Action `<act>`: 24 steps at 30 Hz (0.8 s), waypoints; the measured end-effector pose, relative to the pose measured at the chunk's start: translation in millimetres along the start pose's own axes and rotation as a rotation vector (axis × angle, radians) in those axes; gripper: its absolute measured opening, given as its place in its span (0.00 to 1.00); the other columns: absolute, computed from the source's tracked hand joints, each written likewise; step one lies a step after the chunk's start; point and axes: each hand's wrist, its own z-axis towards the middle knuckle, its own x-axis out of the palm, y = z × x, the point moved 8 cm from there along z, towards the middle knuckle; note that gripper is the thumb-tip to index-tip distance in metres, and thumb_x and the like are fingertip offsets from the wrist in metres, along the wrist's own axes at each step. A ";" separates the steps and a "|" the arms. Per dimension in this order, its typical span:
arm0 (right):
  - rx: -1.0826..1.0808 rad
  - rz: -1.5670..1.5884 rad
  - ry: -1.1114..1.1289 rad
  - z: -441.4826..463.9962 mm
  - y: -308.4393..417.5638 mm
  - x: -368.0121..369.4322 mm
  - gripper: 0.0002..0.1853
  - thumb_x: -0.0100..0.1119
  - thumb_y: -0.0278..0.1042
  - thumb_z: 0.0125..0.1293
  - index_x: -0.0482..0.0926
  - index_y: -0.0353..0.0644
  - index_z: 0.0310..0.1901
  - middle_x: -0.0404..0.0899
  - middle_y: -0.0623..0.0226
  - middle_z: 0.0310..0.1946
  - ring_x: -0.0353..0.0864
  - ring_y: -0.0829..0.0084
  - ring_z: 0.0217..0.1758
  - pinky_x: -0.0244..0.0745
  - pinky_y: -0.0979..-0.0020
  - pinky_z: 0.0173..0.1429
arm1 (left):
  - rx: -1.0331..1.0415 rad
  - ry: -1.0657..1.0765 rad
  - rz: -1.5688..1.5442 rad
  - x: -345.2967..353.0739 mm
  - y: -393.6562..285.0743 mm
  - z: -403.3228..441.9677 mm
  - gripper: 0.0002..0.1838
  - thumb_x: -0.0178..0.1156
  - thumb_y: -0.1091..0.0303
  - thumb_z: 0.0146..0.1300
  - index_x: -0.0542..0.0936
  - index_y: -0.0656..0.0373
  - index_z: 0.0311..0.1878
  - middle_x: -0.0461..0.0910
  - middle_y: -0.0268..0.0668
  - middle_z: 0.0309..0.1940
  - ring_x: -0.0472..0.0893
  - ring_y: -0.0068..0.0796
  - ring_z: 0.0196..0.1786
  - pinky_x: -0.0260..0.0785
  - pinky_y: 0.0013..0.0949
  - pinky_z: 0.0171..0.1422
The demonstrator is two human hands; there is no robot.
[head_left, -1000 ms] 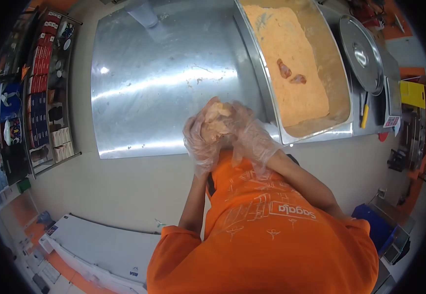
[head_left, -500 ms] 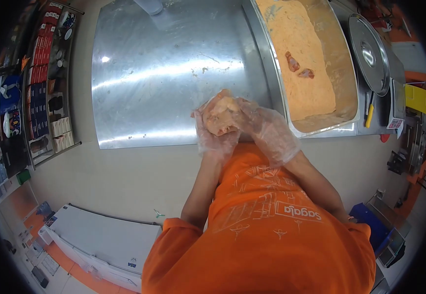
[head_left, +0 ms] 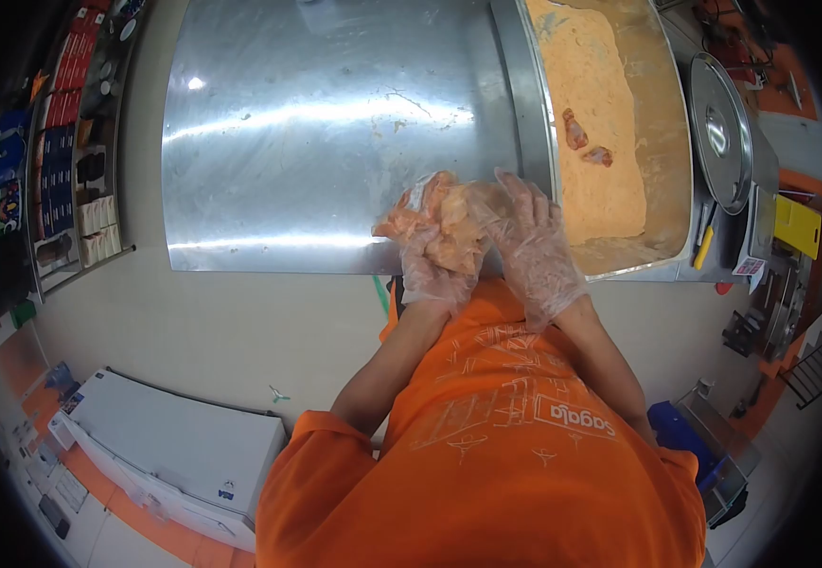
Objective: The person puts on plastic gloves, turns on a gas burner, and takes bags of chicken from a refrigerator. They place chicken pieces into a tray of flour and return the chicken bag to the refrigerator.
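My left hand (head_left: 437, 280), in a clear plastic glove, holds up raw chicken pieces (head_left: 450, 232) over the near edge of the steel table (head_left: 316, 180). Some clear plastic shows about the meat, and I cannot tell whether it is all glove. Beside the chicken, my right hand (head_left: 541, 254), gloved too, is open with its fingers stretched out and apart; its inner side is close to the meat. Right of it stands a deep metal pan (head_left: 666, 227) of orange-tinted flour (head_left: 605, 104). Two small chicken pieces (head_left: 574, 131) lie on the flour.
A round steel lid (head_left: 719, 133) and a yellow-handled tool (head_left: 704, 246) lie right of the pan, with a yellow board (head_left: 797, 227) farther right. Shelves with boxes (head_left: 56, 161) stand at the left. A white chest freezer (head_left: 165, 454) is at the lower left.
My right hand has opened and drawn away to the right from the chicken, its fingers now spread. More of the chicken in my left hand shows. The view has shifted slightly.
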 end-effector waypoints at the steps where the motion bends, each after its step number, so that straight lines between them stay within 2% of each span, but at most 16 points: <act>1: -0.011 0.020 0.030 2.6 -1.2 -3.0 0.67 0.84 0.40 0.13 0.66 0.49 0.70 0.54 0.53 0.72 0.59 0.52 0.71 0.61 0.54 0.68 | -0.008 -0.032 -0.017 -3.2 0.6 0.6 0.29 0.56 0.66 0.60 0.67 0.59 0.65 0.74 0.46 0.56 0.78 0.46 0.56 0.79 0.47 0.58; 2: -0.022 0.040 0.060 5.1 -2.4 -6.1 0.68 0.85 0.39 0.09 0.68 0.50 0.68 0.53 0.53 0.72 0.57 0.51 0.73 0.60 0.53 0.69 | -0.008 -0.036 -0.029 -5.0 0.7 1.0 0.29 0.56 0.66 0.60 0.67 0.59 0.65 0.74 0.46 0.56 0.78 0.46 0.56 0.79 0.47 0.58; 3: -0.042 0.098 0.123 7.1 -2.8 -5.9 0.59 0.84 0.36 0.14 0.73 0.49 0.63 0.51 0.54 0.74 0.53 0.51 0.76 0.59 0.53 0.70 | -0.034 0.026 -0.049 -1.4 2.2 1.6 0.29 0.57 0.66 0.59 0.66 0.59 0.65 0.74 0.46 0.56 0.78 0.47 0.57 0.79 0.47 0.58; 4: -0.059 0.124 0.158 9.2 -1.5 -3.8 0.55 0.84 0.34 0.16 0.76 0.48 0.61 0.50 0.54 0.75 0.50 0.50 0.77 0.59 0.52 0.71 | -0.057 0.089 -0.068 2.5 3.1 1.5 0.30 0.57 0.67 0.59 0.66 0.59 0.65 0.74 0.46 0.56 0.78 0.47 0.57 0.79 0.47 0.58; 6: -0.102 0.140 0.208 13.6 3.6 0.7 0.46 0.83 0.32 0.20 0.80 0.47 0.54 0.46 0.55 0.77 0.47 0.49 0.79 0.57 0.51 0.72 | -0.069 0.051 -0.064 2.0 2.5 -0.6 0.30 0.57 0.67 0.58 0.65 0.59 0.66 0.73 0.47 0.58 0.77 0.47 0.59 0.78 0.48 0.59; 8: -0.141 0.125 0.228 18.4 9.8 5.0 0.42 0.82 0.32 0.21 0.82 0.46 0.50 0.44 0.55 0.78 0.45 0.49 0.79 0.57 0.50 0.72 | -0.079 0.015 -0.058 0.0 2.3 -1.0 0.31 0.57 0.67 0.58 0.65 0.59 0.67 0.72 0.48 0.59 0.76 0.47 0.61 0.78 0.48 0.60; 11: -0.134 0.057 0.121 25.5 12.0 -0.6 0.40 0.81 0.36 0.27 0.81 0.43 0.51 0.43 0.54 0.78 0.46 0.49 0.79 0.57 0.50 0.73 | -0.036 0.114 0.036 9.8 -3.6 -2.8 0.34 0.58 0.66 0.58 0.63 0.58 0.69 0.70 0.48 0.62 0.74 0.48 0.63 0.76 0.50 0.62; 13: -0.114 0.080 0.100 27.7 9.6 -3.1 0.31 0.75 0.35 0.41 0.81 0.43 0.52 0.43 0.54 0.78 0.48 0.49 0.79 0.58 0.49 0.73 | -0.048 0.130 -0.071 18.7 -5.2 -8.4 0.29 0.53 0.53 0.69 0.64 0.54 0.69 0.71 0.43 0.63 0.74 0.46 0.64 0.74 0.52 0.64; 14: -0.120 0.077 0.102 28.5 7.6 -4.0 0.31 0.75 0.35 0.41 0.81 0.43 0.52 0.43 0.54 0.78 0.48 0.49 0.79 0.58 0.49 0.73 | -0.045 0.132 -0.077 22.5 -5.6 -8.7 0.29 0.53 0.53 0.69 0.64 0.54 0.69 0.71 0.43 0.63 0.74 0.46 0.64 0.74 0.52 0.64; 16: -0.119 0.136 0.228 27.5 4.9 4.6 0.26 0.69 0.32 0.48 0.81 0.43 0.53 0.43 0.54 0.78 0.48 0.48 0.79 0.58 0.49 0.73 | -0.005 0.201 -0.049 33.4 -9.0 -10.6 0.36 0.41 0.35 0.72 0.62 0.52 0.72 0.69 0.42 0.66 0.72 0.45 0.66 0.72 0.53 0.65; 17: -0.120 0.155 0.272 26.9 4.8 8.1 0.24 0.67 0.31 0.50 0.81 0.43 0.53 0.43 0.54 0.78 0.48 0.48 0.79 0.58 0.49 0.73 | -0.002 0.200 -0.055 36.7 -9.4 -13.4 0.36 0.41 0.35 0.72 0.62 0.52 0.72 0.69 0.42 0.66 0.72 0.45 0.66 0.72 0.53 0.65; 19: -0.098 0.270 0.221 29.8 3.4 7.1 0.22 0.65 0.26 0.49 0.82 0.43 0.50 0.44 0.54 0.77 0.49 0.46 0.78 0.58 0.49 0.73 | 0.027 0.186 -0.005 41.8 -11.9 -17.1 0.42 0.35 0.29 0.69 0.60 0.53 0.73 0.66 0.44 0.68 0.70 0.47 0.68 0.71 0.51 0.67; 23: -0.121 0.288 0.223 33.9 4.7 1.0 0.18 0.64 0.26 0.50 0.84 0.44 0.46 0.44 0.55 0.77 0.50 0.47 0.78 0.56 0.48 0.74 | 0.050 0.250 -0.033 35.3 -13.8 -13.5 0.41 0.38 0.30 0.70 0.60 0.53 0.73 0.66 0.44 0.68 0.69 0.46 0.68 0.70 0.50 0.67; 24: -0.163 0.399 0.181 35.8 7.2 -4.1 0.15 0.63 0.27 0.51 0.85 0.45 0.44 0.46 0.55 0.77 0.50 0.47 0.77 0.55 0.48 0.74 | 0.049 0.253 -0.029 33.3 -14.8 -15.0 0.40 0.40 0.32 0.70 0.60 0.53 0.73 0.66 0.43 0.68 0.69 0.46 0.68 0.70 0.49 0.67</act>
